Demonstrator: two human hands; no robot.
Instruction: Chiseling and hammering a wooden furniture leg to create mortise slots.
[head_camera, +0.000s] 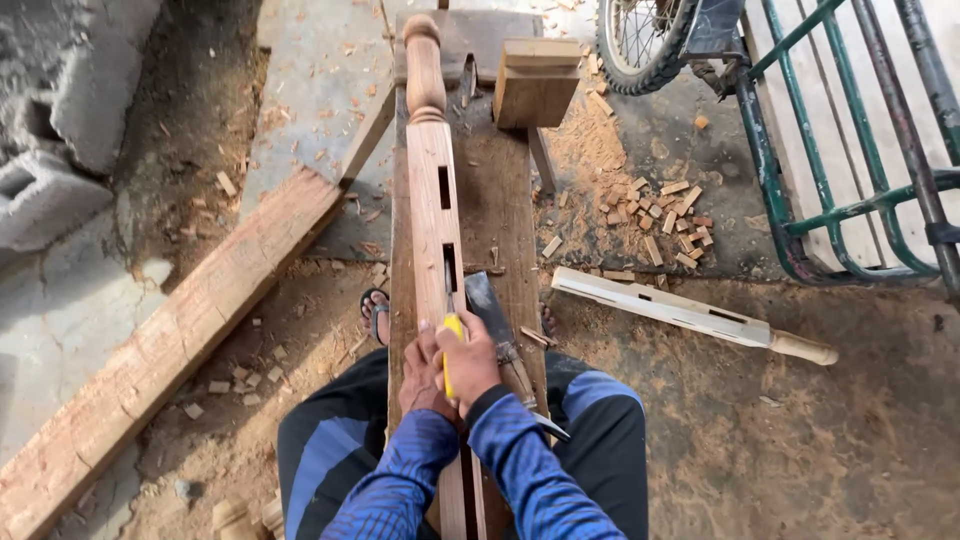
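Head view showed both hands, left hand (422, 372) and right hand (468, 362), fingers closed around a yellow-handled chisel (451, 345) upon the turned post (435, 190), just below its slot.

A long wooden post (435, 190) with slots lies flat on the bench, a yellow-handled chisel (450, 335) standing in it.

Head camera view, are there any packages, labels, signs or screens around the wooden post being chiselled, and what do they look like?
None in view: only bare timber, wood chips, a bicycle wheel and a green metal frame around the turned wooden post.
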